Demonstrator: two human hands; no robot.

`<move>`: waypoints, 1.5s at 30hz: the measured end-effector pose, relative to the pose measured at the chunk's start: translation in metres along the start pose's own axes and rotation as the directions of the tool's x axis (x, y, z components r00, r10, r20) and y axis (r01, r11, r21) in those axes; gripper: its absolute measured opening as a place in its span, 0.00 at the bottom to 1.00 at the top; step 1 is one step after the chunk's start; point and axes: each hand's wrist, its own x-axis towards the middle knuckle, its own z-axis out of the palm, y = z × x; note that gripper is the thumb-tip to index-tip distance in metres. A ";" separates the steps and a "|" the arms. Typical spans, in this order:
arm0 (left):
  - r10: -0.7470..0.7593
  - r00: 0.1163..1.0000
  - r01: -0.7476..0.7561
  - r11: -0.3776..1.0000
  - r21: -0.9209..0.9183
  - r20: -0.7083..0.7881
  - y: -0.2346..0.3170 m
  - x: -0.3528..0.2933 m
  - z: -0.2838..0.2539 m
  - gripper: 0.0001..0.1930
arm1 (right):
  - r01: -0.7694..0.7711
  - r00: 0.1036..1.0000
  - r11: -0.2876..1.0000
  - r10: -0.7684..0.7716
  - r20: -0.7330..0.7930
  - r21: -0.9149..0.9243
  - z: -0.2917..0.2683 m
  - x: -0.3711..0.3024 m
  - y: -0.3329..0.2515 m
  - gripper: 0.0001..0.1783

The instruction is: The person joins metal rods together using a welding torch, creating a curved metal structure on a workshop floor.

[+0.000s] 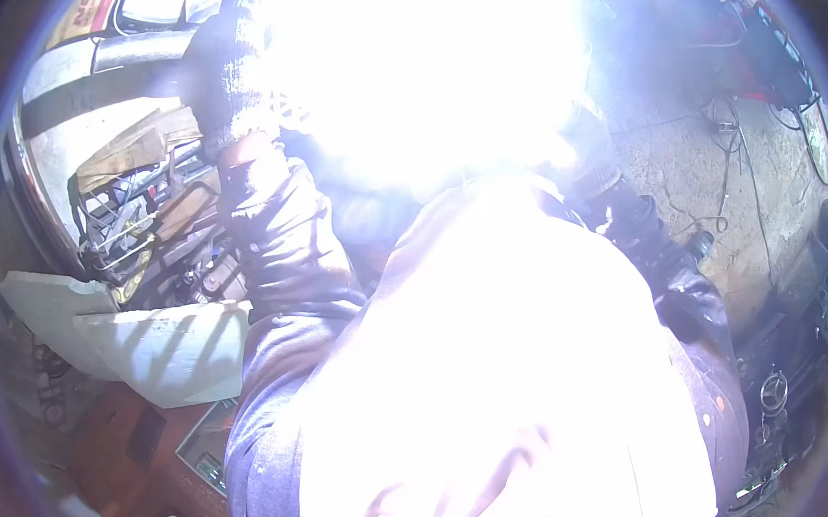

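A blinding white glare [424, 64] fills the upper middle and hides whatever lies there. At its left edge my left hand [226, 73] wears a dark glove with a pale knit cuff. It is beside the end of a thick grey metal tube [142, 50]; whether it touches the tube I cannot tell. The fingers of that hand are lost in shadow and light. My right hand [586, 135] is mostly washed out at the glare's right edge, with its dark sleeve [663, 248] below. What either hand holds is hidden.
Left of my arm, wood pieces [128, 155] and metal scraps lie in a heap. A pale angular board [169, 352] stands below, beside a reddish-brown surface [117, 447]. Cables [729, 171] run across the concrete floor [668, 155] at right, near a red object [780, 76].
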 end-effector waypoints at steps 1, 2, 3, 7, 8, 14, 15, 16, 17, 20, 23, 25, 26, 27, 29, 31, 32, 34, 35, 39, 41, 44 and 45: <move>0.102 0.994 -0.099 0.991 0.087 -0.032 -0.009 -0.003 0.003 0.20 | 0.009 0.999 0.997 -0.006 0.039 -0.071 0.000 0.001 0.004 0.16; 0.159 0.986 -0.151 0.981 0.124 -0.051 -0.015 -0.006 0.006 0.20 | 0.020 0.997 0.989 -0.009 0.073 -0.149 -0.001 0.001 0.003 0.15; 0.171 0.983 -0.161 0.977 0.143 -0.063 -0.020 -0.011 0.005 0.19 | -0.061 0.988 0.962 0.021 0.151 0.268 0.003 0.001 -0.016 0.15; 0.158 0.986 -0.152 0.984 0.098 -0.061 -0.019 -0.011 0.005 0.19 | -0.185 0.976 0.582 0.013 0.219 0.792 0.004 -0.002 -0.035 0.15; 0.152 0.987 -0.148 0.986 0.078 -0.052 -0.016 -0.009 0.004 0.18 | -0.112 0.990 0.715 0.017 0.143 0.690 0.001 -0.003 -0.024 0.15; 0.097 0.995 -0.097 0.995 0.011 -0.016 -0.019 -0.002 0.002 0.18 | 0.019 0.997 0.985 -0.005 -0.082 0.169 -0.005 0.000 -0.009 0.23; 0.089 0.996 -0.089 0.996 0.004 -0.009 -0.020 -0.001 0.003 0.18 | -0.008 0.996 0.995 0.017 -0.085 0.099 -0.006 0.001 -0.010 0.26; 0.088 0.996 -0.088 0.996 0.001 -0.010 -0.020 0.000 0.002 0.18 | -0.008 0.996 0.995 0.017 -0.086 0.098 -0.005 0.001 -0.012 0.26; 0.094 0.996 -0.094 0.996 0.002 -0.012 -0.018 -0.001 0.002 0.18 | -0.019 0.996 0.997 0.026 -0.090 0.069 -0.005 0.000 -0.016 0.26; 0.122 0.992 -0.121 0.992 0.016 -0.016 -0.019 -0.001 0.003 0.18 | -0.032 0.996 0.993 0.041 -0.077 0.112 -0.004 -0.001 -0.007 0.26; 0.130 0.991 -0.130 0.991 0.029 -0.007 -0.025 0.003 0.006 0.18 | -0.045 0.997 0.980 0.056 -0.051 0.196 -0.004 -0.002 -0.003 0.25; 0.127 0.992 -0.127 0.992 0.019 0.015 -0.028 0.007 0.009 0.19 | -0.055 0.997 0.977 0.066 -0.047 0.206 -0.003 -0.004 -0.002 0.25; 0.123 0.992 -0.123 0.992 0.017 0.031 -0.030 0.009 0.011 0.19 | -0.042 0.997 0.968 0.056 -0.050 0.246 -0.002 -0.005 -0.002 0.25; 0.126 0.991 -0.127 0.992 0.023 0.044 -0.032 0.011 0.012 0.19 | -0.029 0.998 0.958 0.046 -0.053 0.285 -0.001 -0.006 -0.002 0.25; 0.135 0.989 -0.137 0.989 0.048 0.053 -0.033 0.014 0.013 0.20 | -0.031 0.998 0.974 0.043 -0.051 0.223 -0.003 -0.008 -0.005 0.25; 0.234 0.971 -0.238 0.959 0.157 0.043 -0.030 0.013 0.010 0.23 | -0.034 0.998 0.987 0.042 -0.045 0.160 -0.005 -0.008 -0.009 0.25; 0.131 0.990 -0.132 0.991 0.012 0.053 -0.027 0.011 0.009 0.19 | -0.046 0.999 0.989 0.049 -0.023 0.138 -0.005 -0.008 -0.010 0.26; 0.035 0.996 -0.024 0.991 -0.135 0.079 -0.004 0.009 0.002 0.16 | -0.057 0.998 0.992 0.058 -0.008 0.117 -0.006 -0.009 -0.009 0.26; -0.113 0.991 0.126 0.972 -0.199 0.076 0.012 0.008 -0.001 0.16 | -0.061 0.998 0.988 0.064 -0.015 0.140 -0.005 -0.010 -0.008 0.27; -0.221 0.975 0.220 0.938 -0.267 0.026 0.011 0.009 -0.004 0.26 | -0.046 0.997 0.993 0.051 -0.048 0.105 -0.004 -0.010 0.001 0.28; -0.192 0.981 0.188 0.948 -0.257 0.010 0.004 0.008 -0.002 0.25 | -0.056 0.998 0.997 0.058 -0.034 0.053 -0.007 -0.010 -0.004 0.29; -0.232 0.972 0.233 0.942 -0.243 0.034 0.021 0.008 -0.007 0.23 | -0.066 0.997 0.997 0.067 -0.025 0.049 -0.007 -0.010 -0.009 0.30; -0.304 0.950 0.311 0.922 -0.229 0.066 0.027 0.008 -0.009 0.21 | -0.062 0.998 0.993 0.064 -0.021 0.100 -0.006 -0.010 -0.009 0.30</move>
